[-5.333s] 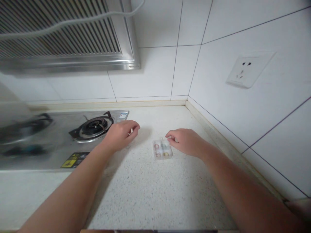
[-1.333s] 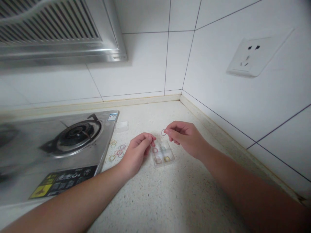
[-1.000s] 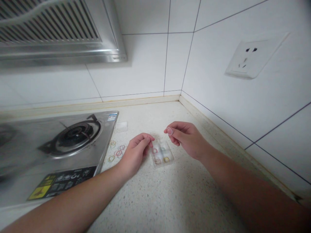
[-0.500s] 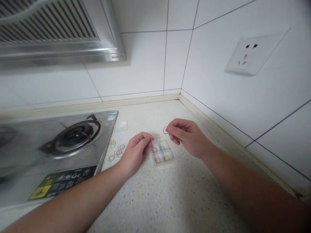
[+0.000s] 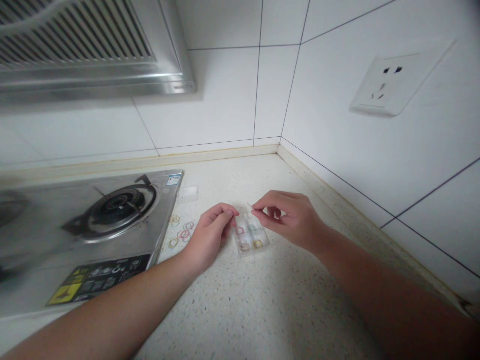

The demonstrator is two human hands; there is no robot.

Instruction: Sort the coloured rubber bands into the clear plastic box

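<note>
On the counter is a clear plastic compartment box (image 5: 245, 252), with thin coloured rings in several of its compartments; red, green, yellow and a paler one show. My left hand (image 5: 215, 227) is closed, thumb and forefinger pinching at the box's far left corner. My right hand (image 5: 290, 215) hovers over the box's far right side, pinching a thin pale ring (image 5: 250, 205) that is now seen nearly edge-on. Left of my left hand, loose rings lie on the counter: red ones (image 5: 183, 234) and yellowish ones (image 5: 173, 243), some overlapping.
A clear plastic lid or tray (image 5: 188, 194) lies beside the steel gas stove (image 5: 165, 200), which has a black burner (image 5: 120, 202). The range hood (image 5: 168, 75) hangs above. White tiled walls meet behind the counter (image 5: 240, 170), with a socket (image 5: 386, 87) on the right.
My right hand has moved slightly left and turned, bringing the ring over the box; the ring showed as an open loop before. My left hand stays at the box.
</note>
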